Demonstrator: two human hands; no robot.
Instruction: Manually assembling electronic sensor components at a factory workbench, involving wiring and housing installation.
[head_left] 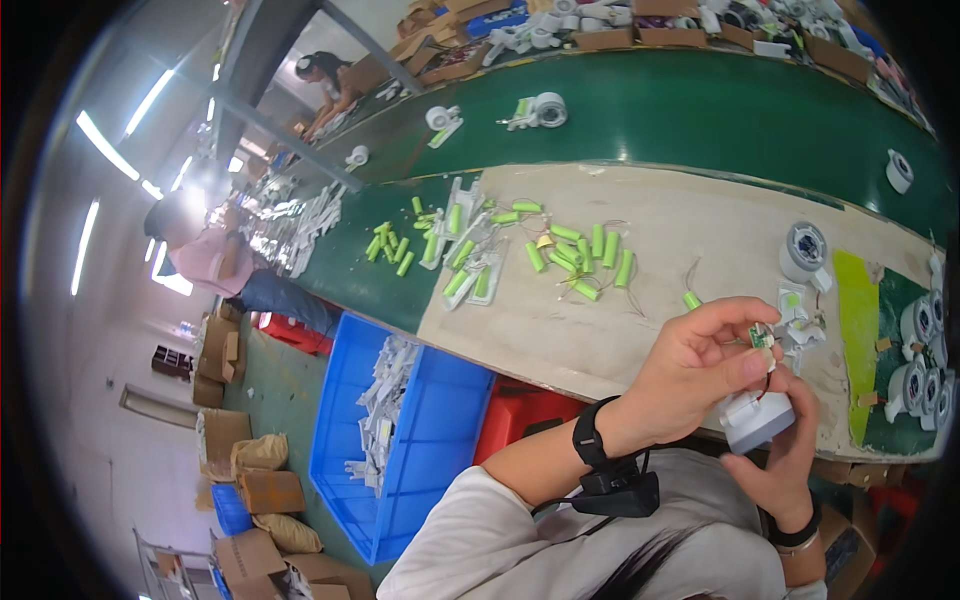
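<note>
Lower right of frame: left hand point(685, 372) pinching small green circuit board point(761, 335), thumb against fingers. Right hand point(793, 470) cradles white housing point(757, 422) just below, probably sparing thin wires point(769, 381) strain. Green cells point(597, 245) loose mid-frame, presumably for easy picking.

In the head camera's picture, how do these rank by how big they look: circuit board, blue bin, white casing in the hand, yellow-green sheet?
Largest to smallest:
1. Blue bin
2. Yellow-green sheet
3. White casing
4. Circuit board
This is apparent size only; nearness may enlarge the held pieces.
</note>
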